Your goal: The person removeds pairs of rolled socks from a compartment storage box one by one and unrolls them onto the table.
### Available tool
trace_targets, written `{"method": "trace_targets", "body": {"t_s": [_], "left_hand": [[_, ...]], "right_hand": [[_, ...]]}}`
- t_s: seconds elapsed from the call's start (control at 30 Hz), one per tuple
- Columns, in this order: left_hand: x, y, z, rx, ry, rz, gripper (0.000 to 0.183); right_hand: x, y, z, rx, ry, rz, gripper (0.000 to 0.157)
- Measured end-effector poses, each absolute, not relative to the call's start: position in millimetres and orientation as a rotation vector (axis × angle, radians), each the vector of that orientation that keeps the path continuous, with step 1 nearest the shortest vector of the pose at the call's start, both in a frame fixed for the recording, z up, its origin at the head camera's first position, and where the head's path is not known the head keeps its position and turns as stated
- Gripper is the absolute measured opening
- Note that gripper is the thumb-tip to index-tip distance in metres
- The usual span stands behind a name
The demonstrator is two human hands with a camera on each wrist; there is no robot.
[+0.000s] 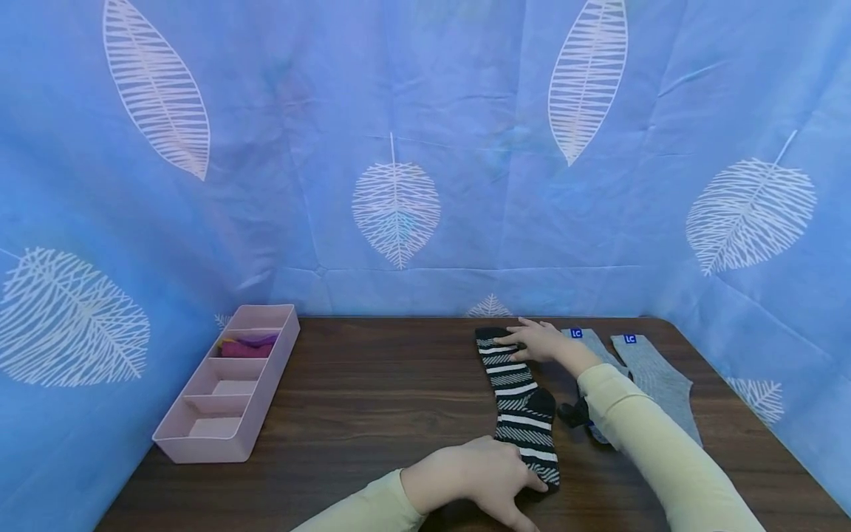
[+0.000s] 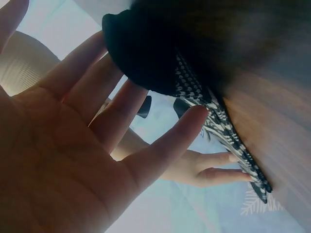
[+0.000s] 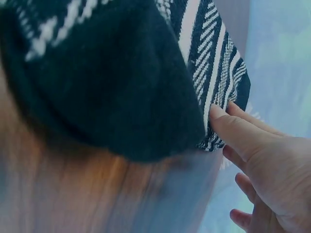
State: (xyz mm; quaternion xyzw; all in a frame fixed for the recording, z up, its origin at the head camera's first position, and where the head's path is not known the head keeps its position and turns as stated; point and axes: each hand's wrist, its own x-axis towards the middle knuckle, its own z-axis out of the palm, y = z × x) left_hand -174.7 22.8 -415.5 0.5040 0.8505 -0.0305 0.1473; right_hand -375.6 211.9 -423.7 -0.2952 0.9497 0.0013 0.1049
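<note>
Striped sock [image 1: 512,380] on worktop [image 1: 372,399]. Left hand [image 1: 482,473], fingers spread, touches near end; right hand [image 1: 540,341], fingers spread, touches far end. Grey socks [image 1: 658,377] right, pink box [image 1: 264,395] left.

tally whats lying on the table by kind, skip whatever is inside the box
Pink divided box: 1
Black-and-white striped sock: 1
Grey socks: 2
Dark item by the right sleeve, partly hidden, kind unclear: 1
Total: 5, counted as they lie; stacked layers can't be told.
</note>
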Motion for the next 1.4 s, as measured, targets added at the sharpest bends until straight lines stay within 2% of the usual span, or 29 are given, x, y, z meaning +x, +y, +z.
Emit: {"method": "trace_targets", "body": {"t_s": [0.5,0.8,1.13,1.4], "left_hand": [[-189,61,-420,1.287,2.528,-0.139,0.051],[-197,57,-425,1.327,2.539,-0.071,0.059],[-196,58,-430,1.298,2.509,-0.089,0.058],[-198,58,-430,1.287,2.5,-0.112,0.059]], "right_hand": [[-397,249,-429,-0.628,2.913,-0.053,0.055],[-407,253,-435,-0.659,2.83,-0.24,0.054],[-420,246,-423,-0.652,2.621,-0.371,0.063],[-422,247,-421,-0.66,2.676,-0.3,0.065]]}}
